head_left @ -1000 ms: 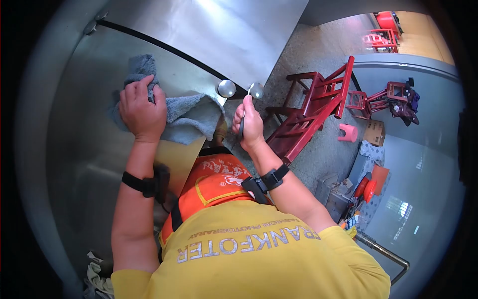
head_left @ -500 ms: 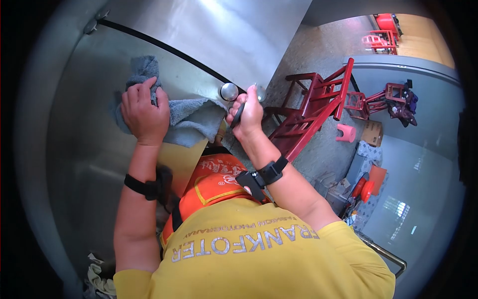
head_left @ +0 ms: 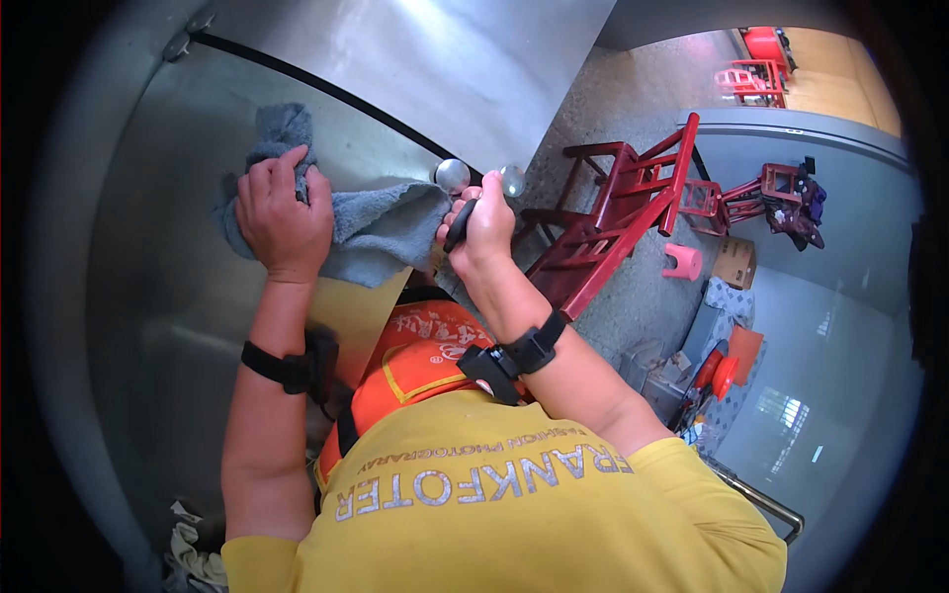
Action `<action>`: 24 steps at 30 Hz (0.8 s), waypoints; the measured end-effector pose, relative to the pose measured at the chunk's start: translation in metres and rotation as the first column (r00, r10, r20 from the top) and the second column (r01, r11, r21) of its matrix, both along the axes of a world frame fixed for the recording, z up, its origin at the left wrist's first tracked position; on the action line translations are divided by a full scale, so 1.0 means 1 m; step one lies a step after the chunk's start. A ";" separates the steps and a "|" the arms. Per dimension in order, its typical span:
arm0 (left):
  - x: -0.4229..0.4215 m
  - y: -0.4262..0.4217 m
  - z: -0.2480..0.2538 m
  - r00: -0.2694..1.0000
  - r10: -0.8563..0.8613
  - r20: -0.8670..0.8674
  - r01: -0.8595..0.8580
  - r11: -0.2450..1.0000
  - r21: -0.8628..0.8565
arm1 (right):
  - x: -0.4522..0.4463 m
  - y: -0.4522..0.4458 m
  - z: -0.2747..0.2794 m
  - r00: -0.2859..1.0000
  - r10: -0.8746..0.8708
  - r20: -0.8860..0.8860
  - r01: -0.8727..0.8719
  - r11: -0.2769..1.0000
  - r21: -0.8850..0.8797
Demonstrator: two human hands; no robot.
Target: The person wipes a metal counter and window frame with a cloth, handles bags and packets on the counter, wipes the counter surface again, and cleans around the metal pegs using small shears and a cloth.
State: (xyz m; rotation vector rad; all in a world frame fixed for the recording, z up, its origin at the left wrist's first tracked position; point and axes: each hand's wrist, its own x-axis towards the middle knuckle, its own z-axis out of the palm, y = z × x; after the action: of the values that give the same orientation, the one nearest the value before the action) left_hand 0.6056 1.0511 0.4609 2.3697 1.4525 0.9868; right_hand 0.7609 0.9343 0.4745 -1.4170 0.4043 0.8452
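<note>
A grey-blue towel (head_left: 381,222) lies against the brushed metal panel (head_left: 188,326). My left hand (head_left: 282,212) presses on the towel's bunched left part, fingers curled into the cloth. The towel's loose right end spreads toward my right hand (head_left: 481,222). That hand is closed in a fist around a black handle-like piece (head_left: 458,226), most of it hidden by my fingers. Two round, shiny metal knobs, one on the left (head_left: 452,175) and one on the right (head_left: 512,181), sit just above my right fist, by the dark seam in the metal.
A dark red wooden chair (head_left: 623,198) stands close to the right of my right hand. Farther off are a pink stool (head_left: 682,262), a cardboard box (head_left: 733,263) and stacked red stools (head_left: 781,183). A metal rail (head_left: 756,499) runs at lower right.
Both hands have shifted very slightly left in view, the right one a little more. The loose end of the towel has risen slightly beside my right hand. Both grips look the same.
</note>
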 end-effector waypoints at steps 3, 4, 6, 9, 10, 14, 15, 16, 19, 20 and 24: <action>0.001 0.003 -0.001 1.000 0.010 0.002 -0.010 1.000 0.008 | 0.004 0.003 0.015 0.970 0.002 -0.245 0.012 0.998 0.055; 0.001 0.002 -0.001 1.000 0.014 -0.004 -0.014 1.000 0.009 | 0.006 0.004 0.016 0.970 0.021 -0.242 -0.008 0.998 0.056; 0.001 0.001 0.001 1.000 0.009 -0.005 -0.009 1.000 0.003 | 0.011 0.008 0.017 0.964 0.019 -0.266 -0.011 0.999 0.032; -0.001 0.002 -0.002 1.000 -0.004 -0.007 0.004 1.000 0.024 | 0.045 -0.020 0.016 0.830 0.268 -0.489 -0.164 0.956 0.244; -0.001 0.003 -0.004 1.000 -0.005 -0.005 0.005 0.999 0.040 | 0.042 -0.027 0.034 0.872 0.353 -0.339 -0.329 0.936 0.128; 0.000 0.002 -0.004 1.000 0.007 -0.011 -0.007 0.999 0.037 | 0.081 -0.065 0.060 0.643 0.732 0.224 -0.685 0.681 -0.258; 0.000 0.003 -0.005 1.000 0.011 -0.006 -0.010 0.999 0.042 | 0.087 -0.063 0.077 0.483 0.802 0.352 -0.697 0.595 -0.400; 0.001 0.003 -0.005 1.000 0.013 -0.001 -0.013 0.999 0.049 | 0.109 -0.063 0.072 0.211 0.877 0.431 -0.757 0.426 -0.496; 0.004 0.001 0.002 1.000 0.009 0.002 -0.009 1.000 0.013 | 0.150 -0.056 0.085 -0.207 0.901 0.380 -0.643 0.168 -0.748; 0.004 0.001 0.003 1.000 0.011 -0.007 -0.011 1.000 0.017 | 0.160 -0.047 0.093 -0.318 0.889 0.330 -0.617 0.070 -0.784; 0.005 0.000 0.000 0.999 0.011 -0.031 -0.011 1.000 0.019 | 0.181 -0.023 0.098 -0.586 0.780 0.220 -0.434 -0.073 -0.898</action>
State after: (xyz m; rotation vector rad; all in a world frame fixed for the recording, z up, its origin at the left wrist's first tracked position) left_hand 0.6108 1.0511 0.4606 2.4028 1.4748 0.9751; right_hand 0.9421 0.9111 0.5724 -2.1895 -2.0697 0.8392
